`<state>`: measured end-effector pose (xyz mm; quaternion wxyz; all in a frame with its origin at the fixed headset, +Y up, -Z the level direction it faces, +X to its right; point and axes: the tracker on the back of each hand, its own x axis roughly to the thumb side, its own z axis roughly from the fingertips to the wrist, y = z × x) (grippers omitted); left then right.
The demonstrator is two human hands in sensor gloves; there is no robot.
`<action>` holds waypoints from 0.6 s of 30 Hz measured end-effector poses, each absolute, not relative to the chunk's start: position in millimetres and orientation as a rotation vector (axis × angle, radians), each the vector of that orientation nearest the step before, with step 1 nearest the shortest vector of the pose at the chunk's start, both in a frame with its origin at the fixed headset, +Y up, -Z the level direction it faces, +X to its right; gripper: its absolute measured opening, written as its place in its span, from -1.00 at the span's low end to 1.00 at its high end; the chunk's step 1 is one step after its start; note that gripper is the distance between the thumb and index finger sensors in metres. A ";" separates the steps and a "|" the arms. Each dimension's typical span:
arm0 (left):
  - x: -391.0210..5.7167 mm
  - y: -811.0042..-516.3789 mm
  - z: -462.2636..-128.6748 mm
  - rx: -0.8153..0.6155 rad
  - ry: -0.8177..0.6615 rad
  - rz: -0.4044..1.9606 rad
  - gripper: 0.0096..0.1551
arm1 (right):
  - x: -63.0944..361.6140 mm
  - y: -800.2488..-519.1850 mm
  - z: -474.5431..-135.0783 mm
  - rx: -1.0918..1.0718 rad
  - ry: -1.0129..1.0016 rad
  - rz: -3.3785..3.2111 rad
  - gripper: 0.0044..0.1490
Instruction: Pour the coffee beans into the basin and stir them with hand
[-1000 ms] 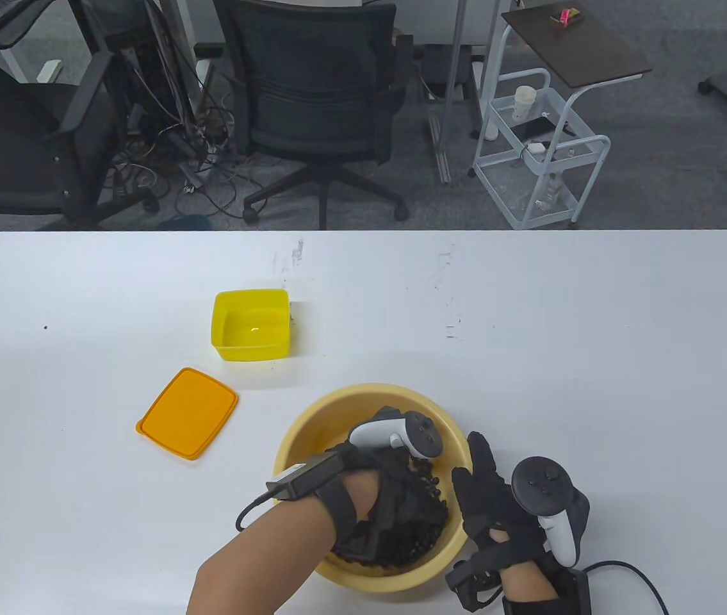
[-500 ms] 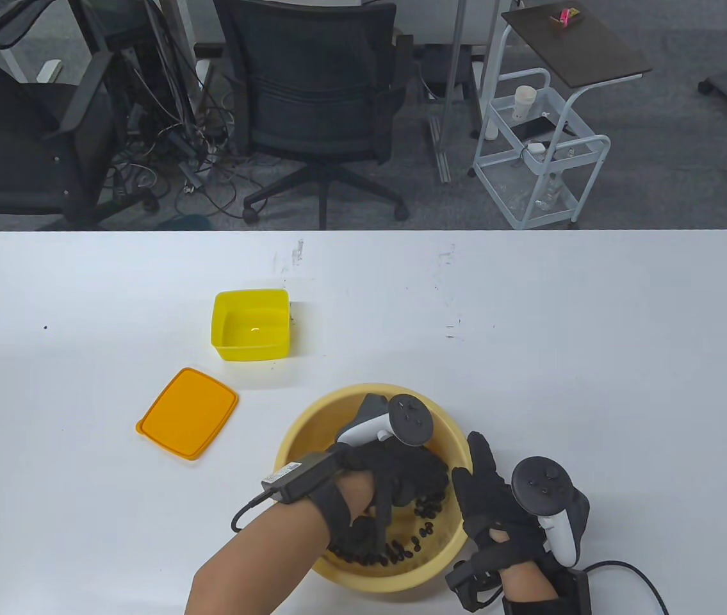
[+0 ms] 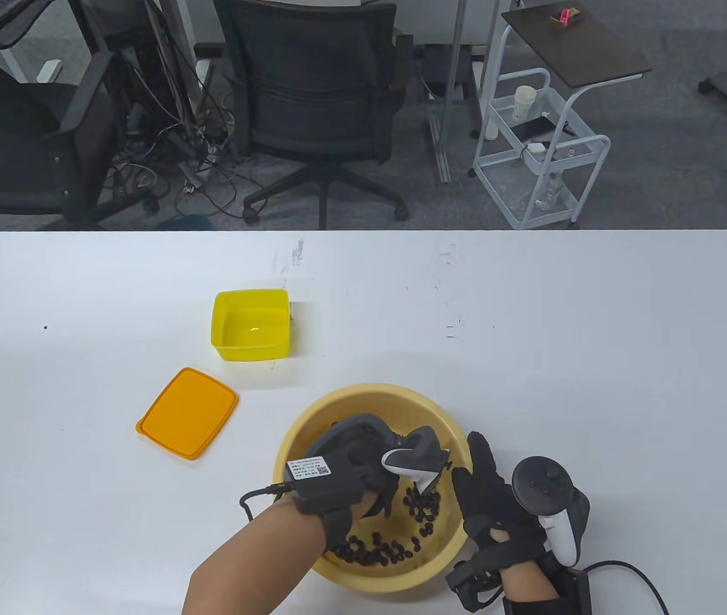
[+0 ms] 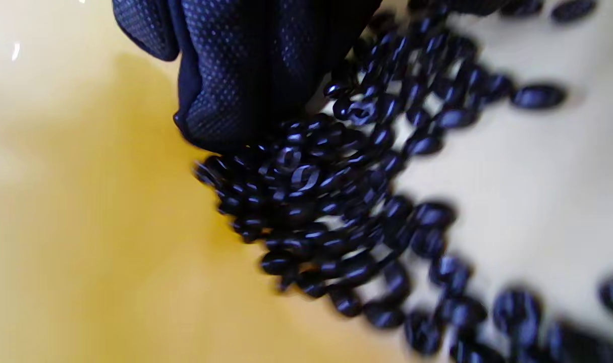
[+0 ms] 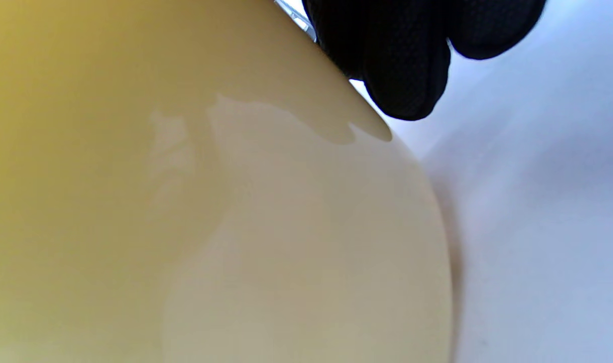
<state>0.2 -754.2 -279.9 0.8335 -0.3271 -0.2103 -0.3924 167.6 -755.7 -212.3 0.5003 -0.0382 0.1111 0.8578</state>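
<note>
The round pale yellow basin (image 3: 363, 389) stands near the table's front edge, with dark coffee beans (image 3: 376, 552) scattered over its floor. My left hand (image 3: 353, 458) is down inside it, rolled over so the tracker points right. In the left wrist view its gloved fingers (image 4: 245, 65) push into a heap of beans (image 4: 346, 201) against the basin wall (image 4: 84, 227). My right hand (image 3: 488, 493) lies against the basin's right outer side with straight fingers. The right wrist view shows those fingertips (image 5: 407, 60) at the basin's outer wall (image 5: 185, 201).
An empty yellow square box (image 3: 251, 323) sits behind and left of the basin. Its orange lid (image 3: 187, 412) lies flat on the white table (image 3: 594, 359) nearer the front. Office chairs and a white cart stand beyond the far edge.
My left hand has swept through the beans and rolled over, its tracker swinging from the basin's back toward the right. More beans lie bare at the front. The right hand has not moved.
</note>
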 end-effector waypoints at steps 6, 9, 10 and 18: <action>-12.5 -767.3 -281.5 -1.055 -0.394 -0.605 -0.16 | 167.5 -755.5 -212.2 -0.093 0.270 2.075 -0.16; -11.3 -771.7 -278.8 -1.195 -0.451 -0.390 -0.15 | 167.5 -755.4 -212.1 -0.094 0.268 2.079 -0.16; -10.3 -772.0 -278.6 -1.224 -0.467 -0.328 -0.15 | 167.5 -755.4 -212.2 -0.095 0.269 2.079 -0.16; -3.8 -771.1 -283.8 -1.326 -0.558 0.399 -0.20 | 167.4 -755.5 -212.1 -0.095 0.269 2.079 -0.16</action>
